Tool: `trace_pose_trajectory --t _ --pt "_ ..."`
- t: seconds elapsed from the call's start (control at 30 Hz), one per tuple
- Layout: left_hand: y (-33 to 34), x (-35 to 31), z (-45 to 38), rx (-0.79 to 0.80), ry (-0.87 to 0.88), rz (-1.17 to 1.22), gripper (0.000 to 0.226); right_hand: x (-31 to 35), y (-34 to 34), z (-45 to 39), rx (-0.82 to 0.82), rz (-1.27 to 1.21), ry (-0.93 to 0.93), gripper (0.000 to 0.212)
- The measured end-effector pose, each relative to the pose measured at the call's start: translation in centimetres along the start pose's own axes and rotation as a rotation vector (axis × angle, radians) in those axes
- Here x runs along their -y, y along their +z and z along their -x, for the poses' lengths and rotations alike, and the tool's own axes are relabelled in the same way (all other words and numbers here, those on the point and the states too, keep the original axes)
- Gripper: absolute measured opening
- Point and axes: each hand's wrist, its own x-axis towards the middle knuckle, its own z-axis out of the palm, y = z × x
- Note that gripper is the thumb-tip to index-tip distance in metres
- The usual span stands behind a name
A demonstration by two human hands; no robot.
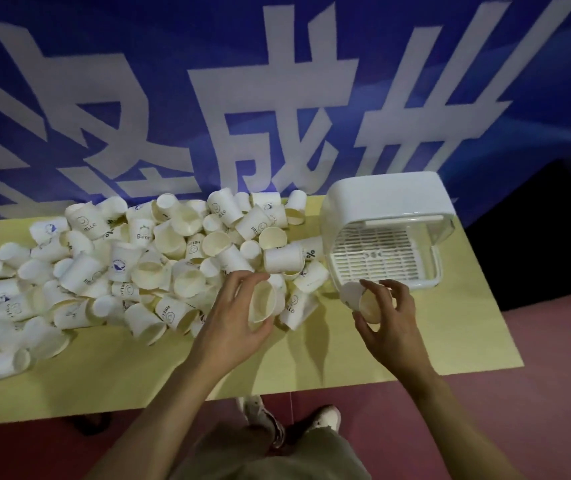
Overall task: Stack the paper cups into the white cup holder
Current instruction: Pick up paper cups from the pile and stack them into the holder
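Head view: left hand (239, 315) gripped one paper cup (262, 303) at the pile's near edge, and right hand (389, 318) pinched a second cup (358, 297) on its side just in front of the white cup holder (386, 233). Behind them the cup pile (131, 268) sprawled across the yellow table (450, 341), holder at the far right. Farthest back hung a blue banner (277, 81) with white characters.

Both bare forearms are reaching forward from 6 o'clock, the left angling toward 1 o'clock, the right toward 11 o'clock. The left hand (239, 317) is curling thumb and fingers round a cup, and the right hand (386, 318) is pinching another between its fingertips
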Motion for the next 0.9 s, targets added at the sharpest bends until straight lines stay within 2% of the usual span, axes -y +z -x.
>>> trace_pose_trajectory --t 0.17,0.3,0.5,0.7,0.9 --pt "2.3 -1.1 -3.5 0.068 0.091 0.125 0.066 -1.1 -1.7 -0.5 -0.046 0.070 0.089 0.063" --pt "4.8 -2.3 -6.5 0.104 0.149 0.152 0.064 -2.7 -3.4 -1.4 -0.057 0.109 0.092 0.068" --pt "8.7 -4.5 -8.7 0.094 0.122 0.150 0.067 -6.0 -5.0 -4.1 -0.023 0.085 0.045 0.069" --pt "13.0 -8.5 -9.9 0.026 -0.020 0.070 0.074 -10.8 -7.1 -7.0 0.084 0.035 -0.041 0.069" --pt "17.4 -10.8 -11.3 0.041 -0.087 -0.003 0.071 -13.9 -8.5 -8.8 0.207 0.017 -0.103 0.070"
